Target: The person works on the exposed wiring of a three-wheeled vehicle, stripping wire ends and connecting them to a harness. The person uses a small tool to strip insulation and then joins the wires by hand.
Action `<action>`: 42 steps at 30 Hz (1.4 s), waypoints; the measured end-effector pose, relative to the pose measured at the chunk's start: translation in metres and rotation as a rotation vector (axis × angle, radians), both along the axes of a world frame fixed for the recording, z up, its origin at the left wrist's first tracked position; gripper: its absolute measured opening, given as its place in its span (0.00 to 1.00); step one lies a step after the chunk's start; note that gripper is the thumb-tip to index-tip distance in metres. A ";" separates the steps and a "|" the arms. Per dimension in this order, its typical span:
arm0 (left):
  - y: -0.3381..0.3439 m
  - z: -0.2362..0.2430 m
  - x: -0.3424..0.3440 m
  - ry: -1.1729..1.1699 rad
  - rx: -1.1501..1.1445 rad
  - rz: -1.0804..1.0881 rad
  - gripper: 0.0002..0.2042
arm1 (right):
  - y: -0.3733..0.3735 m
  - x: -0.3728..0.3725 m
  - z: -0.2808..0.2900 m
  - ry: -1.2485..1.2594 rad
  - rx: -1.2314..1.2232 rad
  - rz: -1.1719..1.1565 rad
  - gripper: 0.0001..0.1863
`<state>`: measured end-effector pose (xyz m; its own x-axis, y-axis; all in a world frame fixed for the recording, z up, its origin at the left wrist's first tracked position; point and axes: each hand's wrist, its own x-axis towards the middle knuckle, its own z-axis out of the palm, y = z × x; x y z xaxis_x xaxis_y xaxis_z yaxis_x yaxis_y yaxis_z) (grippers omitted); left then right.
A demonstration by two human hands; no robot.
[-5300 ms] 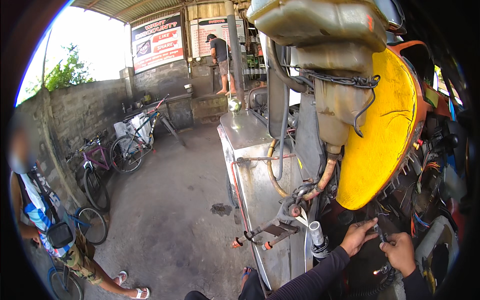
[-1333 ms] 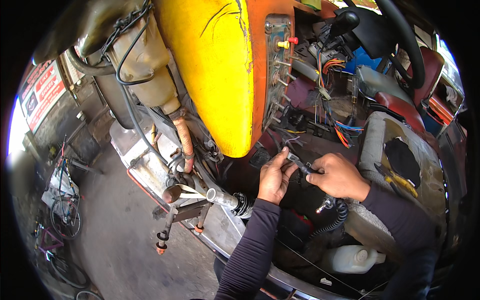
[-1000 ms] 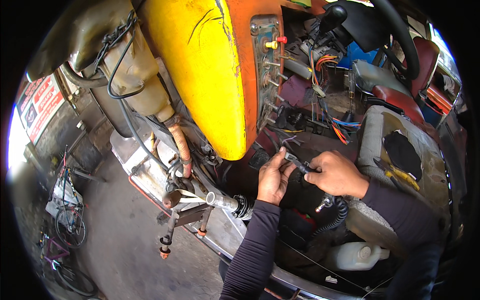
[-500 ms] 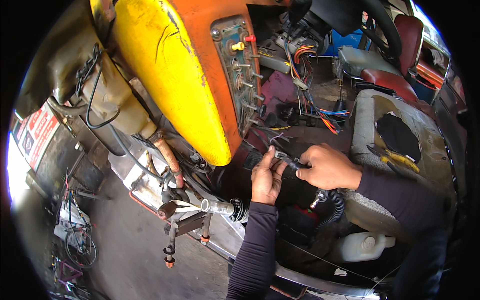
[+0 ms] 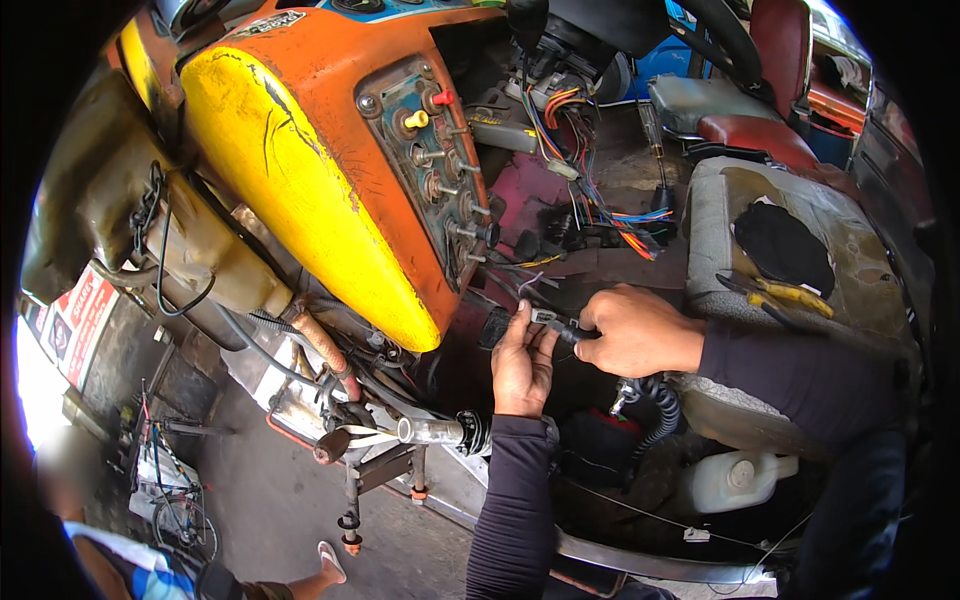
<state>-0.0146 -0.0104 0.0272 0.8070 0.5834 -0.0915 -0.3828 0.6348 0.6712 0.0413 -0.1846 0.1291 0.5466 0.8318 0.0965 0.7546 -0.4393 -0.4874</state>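
Between my hands is a dark cable [image 5: 570, 331] with a pale grey piece near the left fingertips. Thumb and fingers of my left hand [image 5: 522, 365] pinch it at that grey piece. My right hand [image 5: 640, 328] closes round its black part from the other side, so some of it is hidden. Thin loose wires [image 5: 540, 268] run just beyond my left fingertips, under the orange panel's lower end. A coiled black hose [image 5: 662, 420] with a metal end hangs below my right hand.
An orange-and-yellow body panel [image 5: 310, 190] with several switches rises ahead on the left. Multicoloured wires [image 5: 610, 210] lie on the cab floor. Yellow-handled pliers [image 5: 785, 297] and a black cloth [image 5: 785, 248] rest on the grey seat. A white jug [image 5: 738, 482] stands low right; a person [image 5: 150, 560] is at lower left.
The view has shifted, showing more of the orange panel's top. A person has come into view at lower left. Both hands keep their hold on the cable.
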 end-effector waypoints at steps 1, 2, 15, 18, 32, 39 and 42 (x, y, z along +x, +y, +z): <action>0.000 0.000 0.000 -0.006 0.002 -0.005 0.09 | 0.000 0.000 -0.001 -0.006 0.010 0.003 0.14; 0.000 -0.001 0.000 -0.013 0.003 -0.010 0.09 | 0.000 0.000 -0.001 -0.012 0.021 0.007 0.14; 0.004 -0.005 0.005 -0.010 0.013 -0.021 0.10 | 0.000 0.004 -0.004 -0.039 0.039 0.014 0.15; 0.005 -0.005 0.000 -0.019 0.017 -0.056 0.10 | 0.004 0.002 -0.007 -0.048 0.076 0.030 0.17; -0.002 -0.023 0.022 -0.182 -0.014 -0.187 0.12 | -0.007 0.014 -0.022 -0.023 0.133 -0.004 0.14; 0.004 -0.024 0.011 -0.177 0.019 -0.114 0.19 | 0.008 0.000 -0.023 0.180 0.180 -0.003 0.08; 0.005 -0.026 0.015 -0.177 0.020 -0.116 0.19 | 0.010 -0.004 -0.016 0.166 0.150 -0.009 0.08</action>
